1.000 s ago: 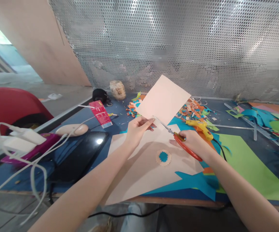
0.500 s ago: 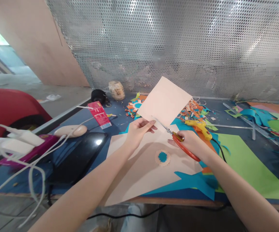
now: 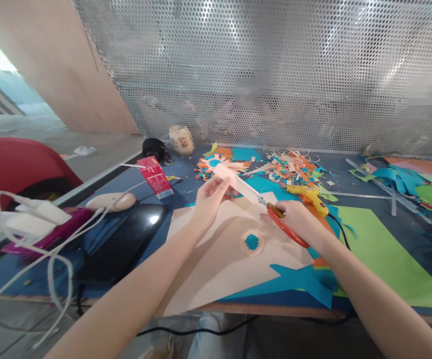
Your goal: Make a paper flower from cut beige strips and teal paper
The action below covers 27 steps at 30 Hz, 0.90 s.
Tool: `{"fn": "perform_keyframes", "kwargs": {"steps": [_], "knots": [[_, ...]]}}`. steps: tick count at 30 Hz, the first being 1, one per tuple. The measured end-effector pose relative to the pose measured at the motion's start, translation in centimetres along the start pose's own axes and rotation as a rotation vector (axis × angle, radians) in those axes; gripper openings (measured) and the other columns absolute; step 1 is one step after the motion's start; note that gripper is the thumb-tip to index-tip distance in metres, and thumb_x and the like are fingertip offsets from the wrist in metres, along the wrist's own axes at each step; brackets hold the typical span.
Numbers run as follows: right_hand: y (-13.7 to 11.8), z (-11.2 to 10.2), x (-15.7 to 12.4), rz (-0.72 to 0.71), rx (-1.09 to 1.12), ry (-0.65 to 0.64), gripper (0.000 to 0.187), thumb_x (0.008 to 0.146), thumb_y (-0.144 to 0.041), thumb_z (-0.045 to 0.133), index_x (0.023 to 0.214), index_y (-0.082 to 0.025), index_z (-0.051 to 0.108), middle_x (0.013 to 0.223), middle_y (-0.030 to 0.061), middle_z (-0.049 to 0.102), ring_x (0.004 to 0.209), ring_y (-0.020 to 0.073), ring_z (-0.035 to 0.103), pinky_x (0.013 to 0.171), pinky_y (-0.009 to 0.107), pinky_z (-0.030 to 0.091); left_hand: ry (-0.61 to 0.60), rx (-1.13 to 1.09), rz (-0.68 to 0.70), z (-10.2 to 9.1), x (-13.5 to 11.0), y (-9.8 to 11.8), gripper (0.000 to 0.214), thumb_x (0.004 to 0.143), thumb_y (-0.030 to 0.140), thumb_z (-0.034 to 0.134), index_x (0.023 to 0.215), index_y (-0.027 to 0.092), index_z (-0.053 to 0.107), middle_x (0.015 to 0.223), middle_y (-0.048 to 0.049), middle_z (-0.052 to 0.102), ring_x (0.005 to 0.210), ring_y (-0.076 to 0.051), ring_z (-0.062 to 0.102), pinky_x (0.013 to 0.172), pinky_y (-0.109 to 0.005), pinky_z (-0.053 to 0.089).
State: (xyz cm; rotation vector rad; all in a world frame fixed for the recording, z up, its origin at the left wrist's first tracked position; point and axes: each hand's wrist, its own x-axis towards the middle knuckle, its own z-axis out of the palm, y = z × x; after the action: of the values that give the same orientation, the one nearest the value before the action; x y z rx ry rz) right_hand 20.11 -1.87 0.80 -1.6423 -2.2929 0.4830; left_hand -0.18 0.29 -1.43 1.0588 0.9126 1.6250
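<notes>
My left hand (image 3: 210, 202) pinches a pale sheet of paper (image 3: 238, 183), which now shows as a narrow strip slanting down to the right. Around the orange-handled scissors (image 3: 288, 232) my right hand (image 3: 298, 217) is closed, and their metal blades meet the strip's right end. Whether the blades are parted I cannot make out. Below both hands lies a large pale sheet (image 3: 204, 279). On it rests a small round paper flower (image 3: 252, 242) with a blue centre and fringed pale rim. Blue paper (image 3: 294, 281) lies at the table's front edge.
A yellow glue gun (image 3: 311, 198) lies beyond my right hand, beside a green sheet (image 3: 383, 259). Colourful paper scraps (image 3: 294, 167) are heaped at the back. Leftward are a black flat device (image 3: 126, 242), a pink packet (image 3: 155, 177) and white cables (image 3: 51, 259).
The pale sheet, broad and raised half a second ago, has tipped down and now appears as a narrow strip. Scraps behind it have come into view. Both hands stay nearly in place.
</notes>
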Motion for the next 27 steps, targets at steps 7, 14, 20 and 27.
{"fn": "perform_keyframes", "kwargs": {"steps": [7, 14, 20, 27], "knots": [[-0.3, -0.1, 0.0, 0.010, -0.003, -0.016, 0.042, 0.077, -0.055, 0.044, 0.058, -0.018, 0.053, 0.061, 0.0049, 0.059, 0.050, 0.0121, 0.044, 0.047, 0.023, 0.026, 0.056, -0.061, 0.109, -0.1, 0.1, 0.4, 0.019, 0.059, 0.029, 0.070, 0.072, 0.018, 0.062, 0.079, -0.0011, 0.065, 0.074, -0.015, 0.060, 0.061, -0.025, 0.049], [-0.7, -0.1, -0.5, -0.074, -0.017, -0.026, 0.038, 0.077, -0.052, 0.047, 0.061, -0.019, 0.054, 0.063, 0.0039, 0.059, 0.053, 0.0127, 0.047, 0.049, 0.022, 0.026, 0.024, -0.175, 0.000, 0.4, -0.2, 1.2, 0.029, 0.055, 0.027, 0.069, 0.082, 0.021, 0.062, 0.082, -0.0018, 0.067, 0.079, -0.018, 0.061, 0.063, -0.027, 0.049], [-1.1, -0.2, -0.6, -0.092, -0.008, -0.035, 0.039, 0.076, -0.053, 0.048, 0.061, -0.018, 0.054, 0.061, 0.0024, 0.057, 0.051, 0.0112, 0.043, 0.048, 0.022, 0.026, 0.053, -0.187, -0.002, 0.7, -0.2, 1.4, 0.031, 0.054, 0.031, 0.072, 0.081, 0.020, 0.061, 0.088, -0.0043, 0.069, 0.092, -0.021, 0.061, 0.069, -0.028, 0.049], [-1.2, -0.2, -0.6, -0.083, 0.039, -0.067, 0.043, 0.075, -0.059, 0.047, 0.061, -0.018, 0.052, 0.059, 0.0009, 0.052, 0.050, 0.0104, 0.040, 0.046, 0.022, 0.025, -0.029, -0.163, -0.013, 0.3, 0.0, 0.6, 0.031, 0.057, 0.036, 0.072, 0.079, 0.020, 0.059, 0.090, -0.0045, 0.068, 0.086, -0.020, 0.062, 0.068, -0.031, 0.050]]}}
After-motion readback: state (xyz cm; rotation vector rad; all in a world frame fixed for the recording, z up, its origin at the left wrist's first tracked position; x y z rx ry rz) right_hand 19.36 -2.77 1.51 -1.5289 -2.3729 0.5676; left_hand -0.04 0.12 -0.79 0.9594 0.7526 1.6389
